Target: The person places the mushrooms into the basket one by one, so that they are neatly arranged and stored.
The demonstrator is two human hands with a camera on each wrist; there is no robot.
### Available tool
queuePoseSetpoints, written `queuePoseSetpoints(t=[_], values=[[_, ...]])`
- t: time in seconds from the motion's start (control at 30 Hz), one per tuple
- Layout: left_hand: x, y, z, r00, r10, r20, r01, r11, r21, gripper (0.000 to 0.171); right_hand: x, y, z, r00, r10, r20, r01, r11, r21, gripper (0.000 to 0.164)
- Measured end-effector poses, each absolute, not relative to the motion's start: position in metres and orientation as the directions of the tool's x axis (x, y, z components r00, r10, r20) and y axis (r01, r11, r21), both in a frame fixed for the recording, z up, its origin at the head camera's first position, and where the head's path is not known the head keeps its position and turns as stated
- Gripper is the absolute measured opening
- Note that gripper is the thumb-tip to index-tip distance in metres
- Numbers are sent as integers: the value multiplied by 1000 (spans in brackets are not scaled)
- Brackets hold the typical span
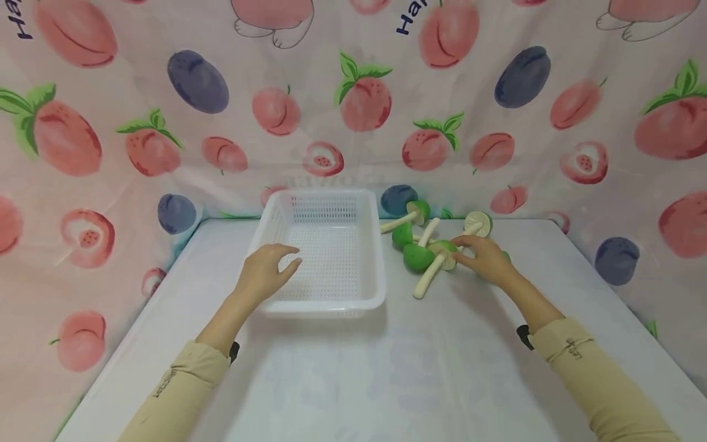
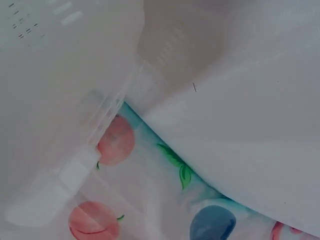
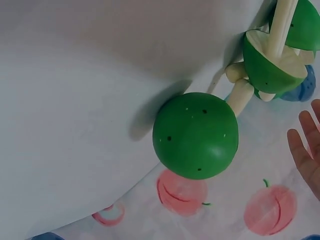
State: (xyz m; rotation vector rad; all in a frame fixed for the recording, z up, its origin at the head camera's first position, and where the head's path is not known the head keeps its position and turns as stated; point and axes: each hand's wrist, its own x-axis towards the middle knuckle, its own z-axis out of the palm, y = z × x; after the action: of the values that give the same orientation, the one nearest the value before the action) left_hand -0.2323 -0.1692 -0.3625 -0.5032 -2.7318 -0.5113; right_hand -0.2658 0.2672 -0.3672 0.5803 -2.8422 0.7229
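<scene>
My left hand (image 1: 265, 273) hovers at the left rim of a white plastic basket (image 1: 326, 305), thumb and fingers apart with nothing between them. The basket's perforated floor is bare. My right hand (image 1: 486, 261) reaches over a cluster of toy mushrooms with green caps and cream stems. Its fingertips are right at the cap of one mushroom (image 1: 428, 279) whose stem points toward me. In the right wrist view, the fingers (image 3: 306, 162) are spread loosely near the pile, and a round green-capped mushroom (image 3: 196, 135) lies closest to the camera.
Another mushroom (image 1: 478, 224) shows its pale underside behind my right hand, and one (image 1: 418, 212) lies at the back beside the basket. A fruit-print cloth (image 1: 331, 73) hangs behind the white table (image 1: 353, 380).
</scene>
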Motion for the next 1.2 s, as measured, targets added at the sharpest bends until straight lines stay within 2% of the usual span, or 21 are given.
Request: queuePoseSetpoints(t=[0.17, 0.57, 0.9, 1.07, 1.2], values=[[-229, -176, -366, -893, 283, 350, 394, 868, 303, 30, -271, 261, -372, -904, -345, 253, -424, 798, -428, 33], [-226, -195, -368, -896, 278, 346, 403, 836, 373, 33, -289, 245, -379, -924, -332, 188, -381, 801, -461, 34], [-236, -206, -366, -894, 298, 334, 407, 853, 327, 43, -298, 237, -381, -931, -331, 156, -364, 792, -490, 37], [-241, -210, -368, -913, 269, 307, 370, 862, 346, 45, -300, 232, -380, -934, -333, 132, -354, 804, -478, 39], [-247, -211, -372, -945, 232, 229, 305, 875, 375, 55, -304, 227, -380, -935, -339, 99, -343, 805, -484, 41]])
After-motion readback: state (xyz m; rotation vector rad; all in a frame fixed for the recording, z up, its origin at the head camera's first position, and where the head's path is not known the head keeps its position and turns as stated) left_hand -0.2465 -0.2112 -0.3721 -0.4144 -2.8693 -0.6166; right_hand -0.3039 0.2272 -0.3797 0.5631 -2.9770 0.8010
